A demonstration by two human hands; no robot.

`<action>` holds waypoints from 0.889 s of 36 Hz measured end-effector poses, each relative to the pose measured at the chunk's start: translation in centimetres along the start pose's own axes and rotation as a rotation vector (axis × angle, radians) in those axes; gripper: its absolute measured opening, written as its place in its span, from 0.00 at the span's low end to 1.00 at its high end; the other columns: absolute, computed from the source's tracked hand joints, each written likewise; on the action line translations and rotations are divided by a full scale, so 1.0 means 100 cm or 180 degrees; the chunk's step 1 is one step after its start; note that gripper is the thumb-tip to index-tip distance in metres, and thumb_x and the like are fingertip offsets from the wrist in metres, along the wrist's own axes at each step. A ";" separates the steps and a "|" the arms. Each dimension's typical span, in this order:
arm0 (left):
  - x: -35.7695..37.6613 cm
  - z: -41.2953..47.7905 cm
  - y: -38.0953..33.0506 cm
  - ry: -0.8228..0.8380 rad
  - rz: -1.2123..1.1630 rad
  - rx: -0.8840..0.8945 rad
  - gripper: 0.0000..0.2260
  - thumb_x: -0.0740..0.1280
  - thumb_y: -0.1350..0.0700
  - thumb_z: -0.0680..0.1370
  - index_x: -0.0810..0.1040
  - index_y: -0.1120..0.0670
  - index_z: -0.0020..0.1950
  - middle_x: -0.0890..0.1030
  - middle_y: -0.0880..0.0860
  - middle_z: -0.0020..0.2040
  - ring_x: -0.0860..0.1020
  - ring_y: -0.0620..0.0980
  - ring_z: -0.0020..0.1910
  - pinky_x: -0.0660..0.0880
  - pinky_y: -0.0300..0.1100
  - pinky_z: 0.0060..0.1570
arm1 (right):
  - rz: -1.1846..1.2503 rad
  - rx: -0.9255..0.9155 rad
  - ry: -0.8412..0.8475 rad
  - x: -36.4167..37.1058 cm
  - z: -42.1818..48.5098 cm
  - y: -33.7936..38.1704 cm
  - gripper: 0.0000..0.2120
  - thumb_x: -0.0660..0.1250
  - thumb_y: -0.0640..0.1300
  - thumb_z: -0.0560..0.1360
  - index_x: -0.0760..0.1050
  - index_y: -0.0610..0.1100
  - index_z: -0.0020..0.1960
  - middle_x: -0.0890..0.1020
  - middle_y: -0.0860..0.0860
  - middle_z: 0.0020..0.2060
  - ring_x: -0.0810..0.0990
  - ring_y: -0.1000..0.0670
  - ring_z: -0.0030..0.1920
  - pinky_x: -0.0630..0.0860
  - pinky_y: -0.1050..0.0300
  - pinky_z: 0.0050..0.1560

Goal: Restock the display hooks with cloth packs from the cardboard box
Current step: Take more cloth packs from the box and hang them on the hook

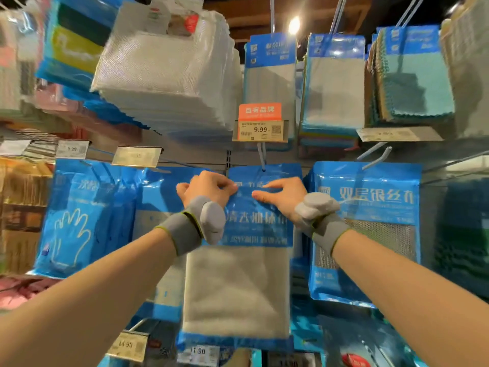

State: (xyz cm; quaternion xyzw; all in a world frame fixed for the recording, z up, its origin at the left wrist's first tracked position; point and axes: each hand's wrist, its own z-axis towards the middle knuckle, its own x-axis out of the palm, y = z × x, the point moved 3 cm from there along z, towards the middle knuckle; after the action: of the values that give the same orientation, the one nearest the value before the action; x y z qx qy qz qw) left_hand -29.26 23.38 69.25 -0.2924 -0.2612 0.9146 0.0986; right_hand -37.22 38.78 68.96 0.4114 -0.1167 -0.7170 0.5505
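A blue cloth pack (pixel 238 282) with a grey cloth showing through its window hangs in the middle of the display, its top hole on a display hook (pixel 262 157). My left hand (pixel 209 188) pinches the pack's upper left edge with curled fingers. My right hand (pixel 284 194) lies on the pack's blue header, its fingers stretched out and pressing against it. Both wrists wear grey bands. The cardboard box is out of view.
A blue glove pack (pixel 79 221) hangs to the left and a blue mesh-cloth pack (pixel 367 229) to the right. Above hang white cloth stacks (pixel 169 75), more cloth packs (pixel 333 83) and a 9.99 price tag (pixel 260 129). Lower hooks carry price tags (pixel 127 345).
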 end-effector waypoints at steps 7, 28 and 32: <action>-0.008 0.018 0.002 -0.0554 -0.1250 -0.0306 0.37 0.71 0.48 0.72 0.54 0.49 0.75 0.59 0.56 0.73 0.65 0.58 0.68 0.63 0.50 0.67 | 0.0301 -0.0083 -0.0543 -0.031 0.028 0.031 0.22 0.74 0.50 0.69 0.78 0.43 0.60 0.82 0.49 0.53 0.79 0.51 0.51 0.75 0.58 0.57; 0.035 0.036 0.025 0.0229 -0.1399 -0.0490 0.26 0.66 0.50 0.73 0.66 0.58 0.69 0.77 0.56 0.62 0.75 0.56 0.61 0.69 0.38 0.53 | 0.0454 0.0248 -0.0877 -0.025 0.059 -0.005 0.31 0.72 0.52 0.71 0.63 0.44 0.68 0.72 0.49 0.60 0.73 0.47 0.61 0.70 0.59 0.59; 0.043 0.038 0.037 0.0396 -0.1323 -0.0540 0.22 0.65 0.55 0.76 0.66 0.60 0.68 0.76 0.52 0.45 0.76 0.52 0.50 0.69 0.28 0.33 | 0.0690 0.0046 -0.0942 -0.003 0.028 -0.035 0.40 0.74 0.45 0.70 0.51 0.44 0.71 0.66 0.51 0.58 0.70 0.53 0.60 0.63 0.68 0.56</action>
State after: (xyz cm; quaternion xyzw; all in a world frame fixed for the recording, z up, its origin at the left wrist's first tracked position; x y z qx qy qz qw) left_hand -35.07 20.13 67.78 -0.2955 -0.3852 0.8296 0.2758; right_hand -41.66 39.48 68.72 0.2904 -0.2453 -0.7054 0.5983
